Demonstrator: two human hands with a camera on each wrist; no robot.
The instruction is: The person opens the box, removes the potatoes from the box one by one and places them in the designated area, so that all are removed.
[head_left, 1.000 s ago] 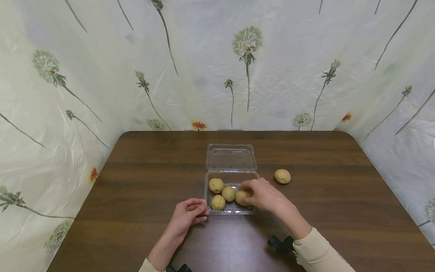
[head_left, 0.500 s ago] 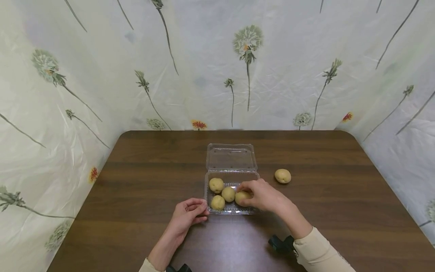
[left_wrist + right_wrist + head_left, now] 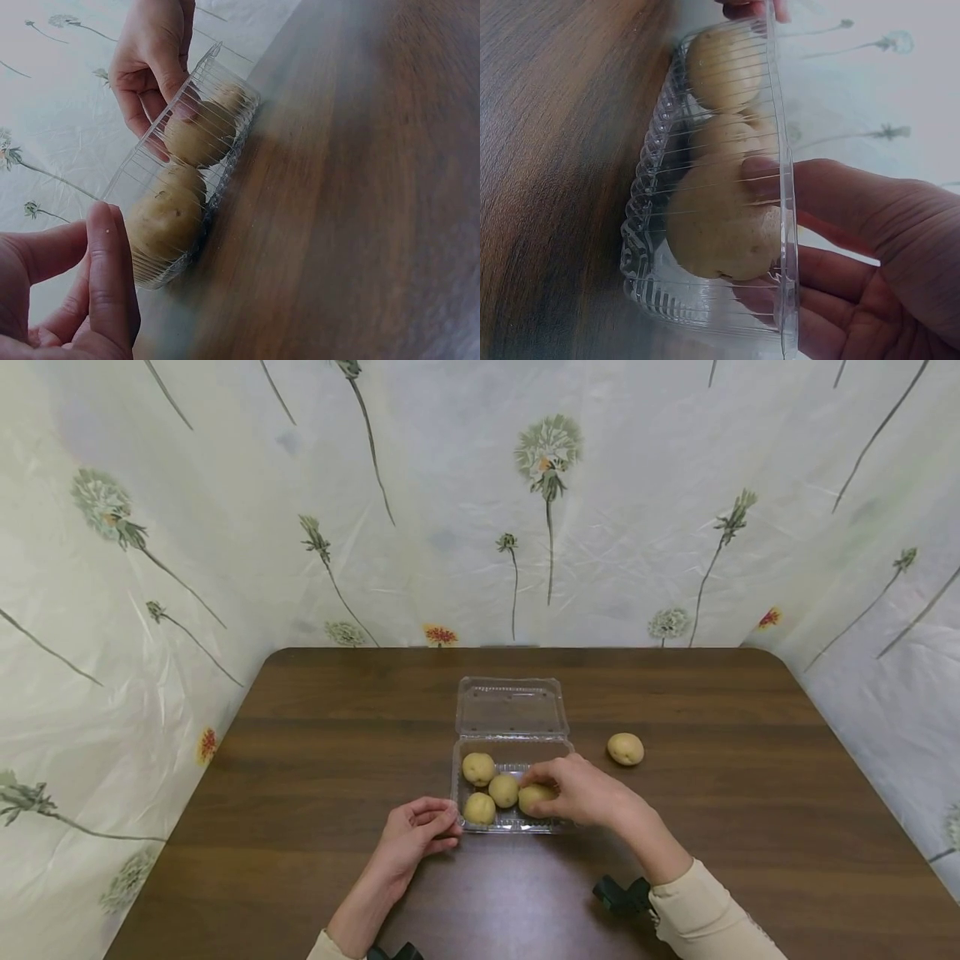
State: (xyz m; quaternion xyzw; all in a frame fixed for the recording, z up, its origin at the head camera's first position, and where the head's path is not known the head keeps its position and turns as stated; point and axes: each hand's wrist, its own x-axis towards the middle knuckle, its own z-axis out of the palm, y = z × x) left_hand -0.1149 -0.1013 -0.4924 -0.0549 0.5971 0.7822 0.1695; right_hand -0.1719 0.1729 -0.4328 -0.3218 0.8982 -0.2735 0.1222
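Note:
A clear plastic clamshell container (image 3: 551, 748) lies open on the table, its lid (image 3: 512, 714) folded back flat behind it. My left hand (image 3: 416, 837) pinches the container's near left corner between thumb and fingers. Inside the tray, my right hand (image 3: 588, 789) grips a potato (image 3: 536, 800) at the right side, thumb on the near side and fingers reaching over the rim. Beside that one sits a middle potato (image 3: 503, 791). Two others, a rear potato (image 3: 478, 769) and a front potato (image 3: 480, 808), occupy the left end. In the right wrist view, the gripped potato (image 3: 724, 225) shows through the ribbed wall.
One loose potato (image 3: 626, 749) lies on the brown wooden table (image 3: 337, 735), to the right of the container. Behind the table hangs a pale sheet (image 3: 450, 527) printed with dandelions. A dark wrist mount (image 3: 622, 896) hangs under the right forearm.
The right hand, still on its potato, has shifted very slightly left. The middle and front-left potatoes have nudged a little toward the near side. My left hand stays in place.

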